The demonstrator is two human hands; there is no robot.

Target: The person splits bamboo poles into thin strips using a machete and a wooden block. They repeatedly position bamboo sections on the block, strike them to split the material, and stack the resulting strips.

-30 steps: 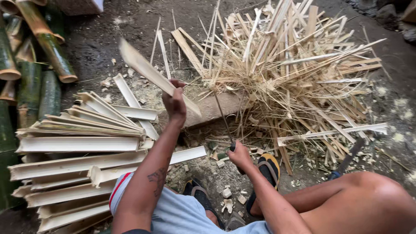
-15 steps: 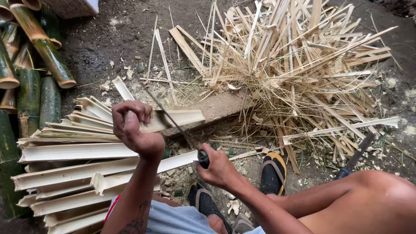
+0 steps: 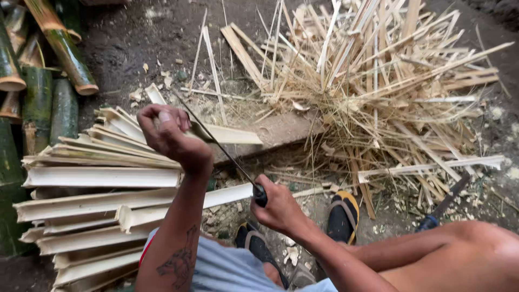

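My left hand (image 3: 168, 132) is closed around the near end of a pale split bamboo slat (image 3: 235, 135), which lies flat on a worn wooden block (image 3: 286, 132). My right hand (image 3: 278, 208) grips the dark handle of a long thin knife (image 3: 221, 148). Its blade runs up and to the left, reaching the slat right beside my left fingers. Both hands are above my sandalled feet (image 3: 343, 216).
A stack of wide split bamboo slats (image 3: 92, 178) lies at the left. Green bamboo poles (image 3: 54, 40) lean at the far left. A large heap of thin bamboo strips (image 3: 378, 81) fills the upper right. A second blue-handled tool (image 3: 440, 208) lies on the ground at right.
My left hand has brought the slat down from a raised position onto the block. My right hand has taken up the knife and set its blade against the slat's near end.
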